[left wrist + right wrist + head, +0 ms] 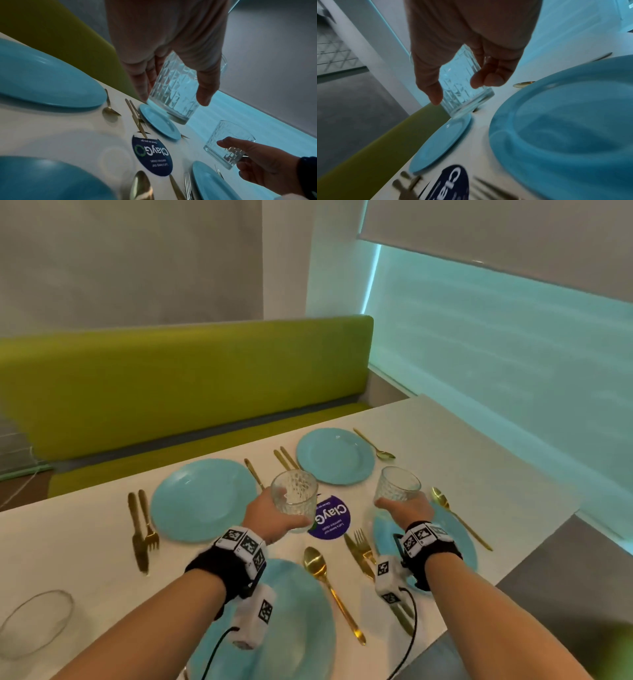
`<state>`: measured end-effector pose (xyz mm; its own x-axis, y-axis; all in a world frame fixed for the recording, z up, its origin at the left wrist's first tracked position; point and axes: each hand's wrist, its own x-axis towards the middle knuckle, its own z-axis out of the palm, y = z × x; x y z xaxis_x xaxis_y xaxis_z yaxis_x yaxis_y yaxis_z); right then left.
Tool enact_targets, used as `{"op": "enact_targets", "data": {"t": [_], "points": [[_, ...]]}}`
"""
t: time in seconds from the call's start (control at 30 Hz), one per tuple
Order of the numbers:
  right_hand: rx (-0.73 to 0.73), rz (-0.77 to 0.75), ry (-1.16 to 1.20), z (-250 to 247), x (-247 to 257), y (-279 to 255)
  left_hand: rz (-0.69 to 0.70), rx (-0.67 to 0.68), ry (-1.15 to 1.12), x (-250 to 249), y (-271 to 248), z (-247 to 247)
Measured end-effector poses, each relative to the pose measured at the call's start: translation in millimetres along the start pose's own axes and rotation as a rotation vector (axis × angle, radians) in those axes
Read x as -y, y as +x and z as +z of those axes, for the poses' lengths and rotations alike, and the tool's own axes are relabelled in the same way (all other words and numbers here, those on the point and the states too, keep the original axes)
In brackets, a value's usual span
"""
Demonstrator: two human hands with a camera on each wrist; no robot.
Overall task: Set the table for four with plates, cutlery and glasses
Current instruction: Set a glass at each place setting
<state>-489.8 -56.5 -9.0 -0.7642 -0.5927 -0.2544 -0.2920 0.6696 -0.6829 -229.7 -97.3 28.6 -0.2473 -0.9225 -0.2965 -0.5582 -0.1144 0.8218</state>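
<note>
My left hand [274, 515] grips a clear patterned glass [295, 498] in the air above the table's middle, fingers and thumb around its sides [176, 92]. My right hand [404, 506] holds a second such glass [397, 484] over the near right blue plate [459, 539]; in the right wrist view thumb and fingers wrap that glass [462, 89]. Several blue plates lie on the white table [68, 542]: far left [202, 501], far right [334, 457], near left [294, 621]. Gold knives, forks and spoons flank each plate.
A round dark blue sticker [332, 518] lies at the table's centre. A clear glass bowl or lid [36, 621] rests at the near left edge. A green bench [185, 385] runs along the far side. A window with a blind [513, 337] is on the right.
</note>
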Motion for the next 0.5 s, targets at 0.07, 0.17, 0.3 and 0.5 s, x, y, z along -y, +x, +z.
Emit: {"op": "enact_targets", "data": {"t": [0.07, 0.17, 0.3, 0.5], "points": [[0.0, 0.048, 0.022, -3, -1, 31, -0.01, 0.02, -0.007, -12, 19, 16], [-0.012, 0.082, 0.033, -6, -1, 65, -0.006, 0.052, 0.021, -25, 42, 35], [-0.005, 0.134, 0.03, -6, -1, 94, -0.01, 0.078, 0.072, -36, 65, 55], [-0.009, 0.186, 0.013, 1, -2, 119, -0.056, 0.131, 0.08, -38, 86, 73]]}}
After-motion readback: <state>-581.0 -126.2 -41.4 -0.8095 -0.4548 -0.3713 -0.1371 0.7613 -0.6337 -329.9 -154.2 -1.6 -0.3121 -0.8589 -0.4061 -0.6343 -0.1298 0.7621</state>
